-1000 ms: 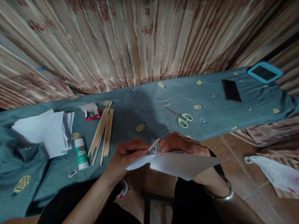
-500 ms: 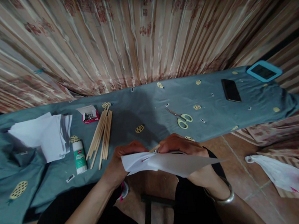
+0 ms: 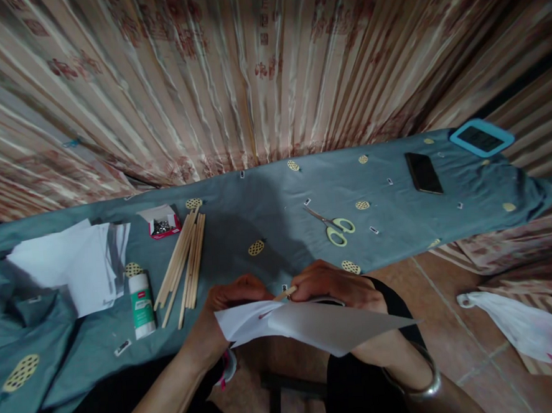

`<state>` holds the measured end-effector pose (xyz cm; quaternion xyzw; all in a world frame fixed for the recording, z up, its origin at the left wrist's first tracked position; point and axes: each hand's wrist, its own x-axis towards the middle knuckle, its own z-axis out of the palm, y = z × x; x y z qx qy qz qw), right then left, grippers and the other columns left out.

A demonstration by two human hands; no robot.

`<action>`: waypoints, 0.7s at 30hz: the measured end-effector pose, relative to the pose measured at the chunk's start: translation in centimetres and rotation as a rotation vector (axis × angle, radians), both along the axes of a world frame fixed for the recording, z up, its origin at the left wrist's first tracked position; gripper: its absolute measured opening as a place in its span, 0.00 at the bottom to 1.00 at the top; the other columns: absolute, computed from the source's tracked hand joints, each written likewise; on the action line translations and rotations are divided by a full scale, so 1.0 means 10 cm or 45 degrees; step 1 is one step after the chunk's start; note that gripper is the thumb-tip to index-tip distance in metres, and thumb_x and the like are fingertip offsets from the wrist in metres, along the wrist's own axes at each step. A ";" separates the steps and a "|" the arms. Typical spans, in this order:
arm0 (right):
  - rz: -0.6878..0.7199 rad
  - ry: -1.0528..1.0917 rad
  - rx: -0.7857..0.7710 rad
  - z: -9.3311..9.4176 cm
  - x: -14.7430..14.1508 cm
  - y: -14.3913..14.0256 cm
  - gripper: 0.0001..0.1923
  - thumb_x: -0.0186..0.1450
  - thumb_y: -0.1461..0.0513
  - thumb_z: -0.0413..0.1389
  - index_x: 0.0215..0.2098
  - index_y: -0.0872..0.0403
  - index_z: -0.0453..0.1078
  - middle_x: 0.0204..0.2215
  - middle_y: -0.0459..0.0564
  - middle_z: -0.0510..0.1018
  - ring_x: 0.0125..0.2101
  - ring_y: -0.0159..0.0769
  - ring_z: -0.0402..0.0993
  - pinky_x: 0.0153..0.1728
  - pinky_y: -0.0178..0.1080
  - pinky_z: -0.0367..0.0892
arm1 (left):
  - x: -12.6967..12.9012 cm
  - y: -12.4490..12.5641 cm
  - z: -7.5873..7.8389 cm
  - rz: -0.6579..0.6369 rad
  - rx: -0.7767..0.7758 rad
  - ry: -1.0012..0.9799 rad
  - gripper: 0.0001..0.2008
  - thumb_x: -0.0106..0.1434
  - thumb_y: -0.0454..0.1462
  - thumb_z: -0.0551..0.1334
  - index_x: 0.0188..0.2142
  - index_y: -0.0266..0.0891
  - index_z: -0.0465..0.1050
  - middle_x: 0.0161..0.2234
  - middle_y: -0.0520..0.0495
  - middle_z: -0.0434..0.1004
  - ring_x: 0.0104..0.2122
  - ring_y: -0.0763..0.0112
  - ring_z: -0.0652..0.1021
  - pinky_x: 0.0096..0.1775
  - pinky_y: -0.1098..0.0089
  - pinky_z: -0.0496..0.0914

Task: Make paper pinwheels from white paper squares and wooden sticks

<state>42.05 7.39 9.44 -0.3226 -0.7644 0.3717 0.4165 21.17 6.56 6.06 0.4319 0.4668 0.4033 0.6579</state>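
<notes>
My left hand (image 3: 226,303) and my right hand (image 3: 330,284) meet at the near edge of the table, both pinching a folded white paper sheet (image 3: 321,325). A short wooden stick (image 3: 285,292) pokes out between my fingertips, lying against the paper's top edge. The paper hides the lower parts of both hands. A metal bangle (image 3: 420,375) sits on my right wrist.
On the blue-grey cloth-covered table (image 3: 267,207) lie a bundle of wooden sticks (image 3: 183,262), a glue bottle (image 3: 142,305), a stack of white paper (image 3: 74,262), a small red box of pins (image 3: 162,223), green-handled scissors (image 3: 333,225), a dark phone (image 3: 422,172) and a blue-cased device (image 3: 481,136). Striped curtain behind; white bag (image 3: 521,328) on the floor.
The left flap of paper has been folded up over the stick, so less of the stick shows. Both hands sit slightly lower in view as the camera tilted up.
</notes>
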 end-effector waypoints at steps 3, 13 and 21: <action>0.009 0.000 0.000 -0.01 0.01 0.00 0.05 0.65 0.63 0.56 0.39 0.51 0.72 0.34 0.48 0.80 0.36 0.35 0.77 0.38 0.37 0.70 | 0.00 0.01 -0.01 -0.002 -0.016 -0.047 0.11 0.44 0.46 0.73 0.23 0.42 0.82 0.24 0.47 0.74 0.25 0.69 0.72 0.28 0.70 0.66; -0.158 0.208 -0.522 -0.05 -0.10 -0.02 0.04 0.59 0.65 0.59 0.34 0.54 0.73 0.27 0.46 0.80 0.26 0.32 0.75 0.25 0.32 0.68 | -0.01 0.00 0.07 0.036 -0.042 0.062 0.08 0.44 0.41 0.74 0.24 0.41 0.81 0.21 0.50 0.76 0.23 0.68 0.74 0.29 0.69 0.69; -0.265 0.493 -0.975 -0.33 -0.25 0.14 0.12 0.55 0.56 0.65 0.34 0.54 0.78 0.30 0.48 0.83 0.28 0.35 0.77 0.31 0.37 0.74 | 0.02 -0.01 -0.23 0.182 -0.020 -0.040 0.08 0.48 0.41 0.73 0.29 0.41 0.83 0.39 0.45 0.83 0.37 0.58 0.80 0.34 0.68 0.72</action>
